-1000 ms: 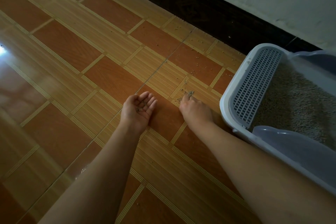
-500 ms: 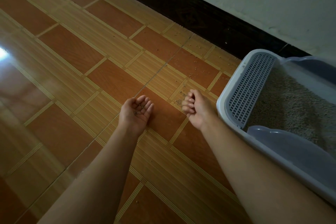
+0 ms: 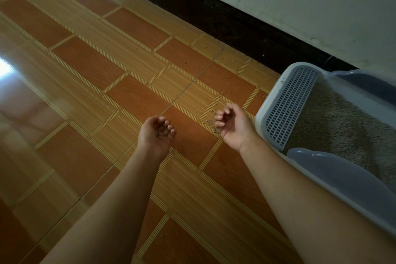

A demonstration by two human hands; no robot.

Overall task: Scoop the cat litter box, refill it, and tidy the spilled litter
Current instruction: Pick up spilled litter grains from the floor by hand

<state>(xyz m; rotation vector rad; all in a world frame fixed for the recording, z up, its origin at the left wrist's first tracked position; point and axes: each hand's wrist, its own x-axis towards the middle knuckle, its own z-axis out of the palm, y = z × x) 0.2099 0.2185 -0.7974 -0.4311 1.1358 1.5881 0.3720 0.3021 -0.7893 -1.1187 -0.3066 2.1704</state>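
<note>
My left hand (image 3: 157, 133) hovers palm up and cupped over the tiled floor, with a few dark litter grains (image 3: 158, 133) lying in the palm. To its right, my right hand (image 3: 232, 127) is lifted off the floor, fingertips bunched against the thumb as in a pinch; what they hold is hidden. A small pile of spilled litter (image 3: 212, 122) lies on the tile just left of that hand. More loose grains (image 3: 229, 83) are scattered toward the wall. The white litter box (image 3: 260, 118) stands at the right, with a grated step (image 3: 289, 105) and beige litter (image 3: 342, 126) inside.
A dark baseboard (image 3: 235, 25) and pale wall run along the far side behind the box. A bluish translucent rim piece (image 3: 342, 178) covers the box's near edge. Glossy orange and tan tiles (image 3: 85, 92) stretch to the left, with a bright glare at the far left.
My right hand lifted off the floor pile and turned its curled fingers upward. The left hand closed from a flat palm to a cup. The view shifted slightly toward the wall.
</note>
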